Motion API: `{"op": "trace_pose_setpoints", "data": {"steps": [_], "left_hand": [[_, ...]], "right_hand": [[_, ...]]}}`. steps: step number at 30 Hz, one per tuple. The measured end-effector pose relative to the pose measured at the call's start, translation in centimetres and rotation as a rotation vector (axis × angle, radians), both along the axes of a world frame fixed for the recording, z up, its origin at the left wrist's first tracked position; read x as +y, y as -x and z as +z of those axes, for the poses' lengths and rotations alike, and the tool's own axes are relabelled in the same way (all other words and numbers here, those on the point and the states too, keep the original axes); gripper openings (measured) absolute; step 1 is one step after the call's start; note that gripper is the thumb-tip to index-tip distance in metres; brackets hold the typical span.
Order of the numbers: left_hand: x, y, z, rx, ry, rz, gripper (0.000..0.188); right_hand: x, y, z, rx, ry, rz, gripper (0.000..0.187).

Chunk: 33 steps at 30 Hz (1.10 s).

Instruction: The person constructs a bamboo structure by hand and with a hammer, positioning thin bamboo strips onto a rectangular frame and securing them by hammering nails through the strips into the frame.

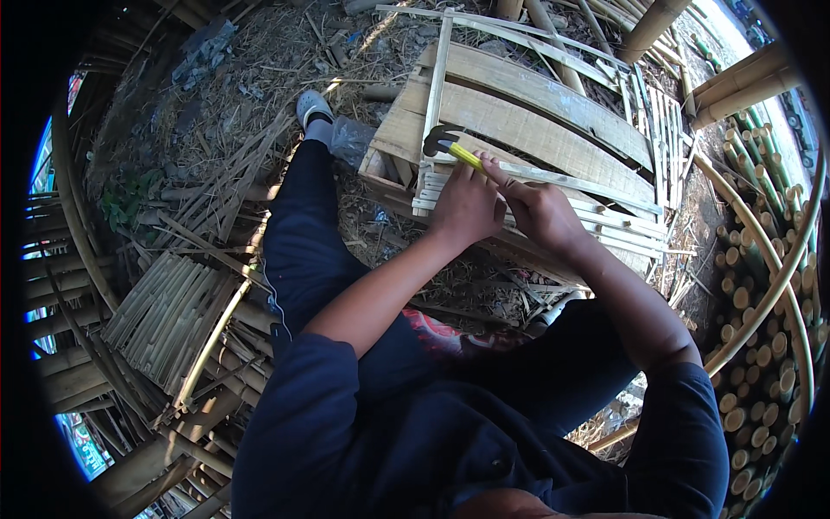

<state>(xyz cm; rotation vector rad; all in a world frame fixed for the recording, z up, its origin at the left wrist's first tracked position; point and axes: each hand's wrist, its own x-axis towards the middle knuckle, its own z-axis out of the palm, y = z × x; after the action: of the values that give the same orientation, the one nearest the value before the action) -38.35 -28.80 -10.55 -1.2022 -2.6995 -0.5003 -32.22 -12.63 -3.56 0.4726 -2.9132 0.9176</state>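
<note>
A claw hammer (465,156) with a black head and yellow handle is held over the left end of a low wooden bench. My right hand (546,218) grips its handle, the index finger stretched along it. Just left of it, my left hand (467,206) is closed over the ends of several thin bamboo slats (605,221); whatever its fingers pinch is hidden. An upright-running slat (439,73) crosses the left end of the bench's planks (519,108). The slats lie side by side along the bench's near edge.
Cut bamboo poles (752,372) are stacked at the right, with bent strips across them. A slatted bamboo panel (169,320) lies at the left. My outstretched leg (303,216) is beside the bench, near a clear plastic bag (352,138). Dry scraps litter the ground (233,112).
</note>
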Motion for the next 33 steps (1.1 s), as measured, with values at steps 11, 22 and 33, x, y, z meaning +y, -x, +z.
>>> {"op": "trace_pose_setpoints", "data": {"steps": [11, 22, 33], "left_hand": [[0.0, 0.2, 0.4, 0.025, -0.065, -0.026, 0.052], [0.0, -0.1, 0.1, 0.057, -0.072, -0.018, 0.046], [0.1, 0.1, -0.4, 0.117, -0.109, -0.003, 0.052]], "right_hand": [[1.7, 0.2, 2.0, -0.077, -0.056, -0.119, 0.058], [1.0, 0.9, 1.6, -0.104, -0.075, -0.065, 0.063], [1.2, 1.0, 1.3, -0.111, -0.148, -0.046, 0.061]]}}
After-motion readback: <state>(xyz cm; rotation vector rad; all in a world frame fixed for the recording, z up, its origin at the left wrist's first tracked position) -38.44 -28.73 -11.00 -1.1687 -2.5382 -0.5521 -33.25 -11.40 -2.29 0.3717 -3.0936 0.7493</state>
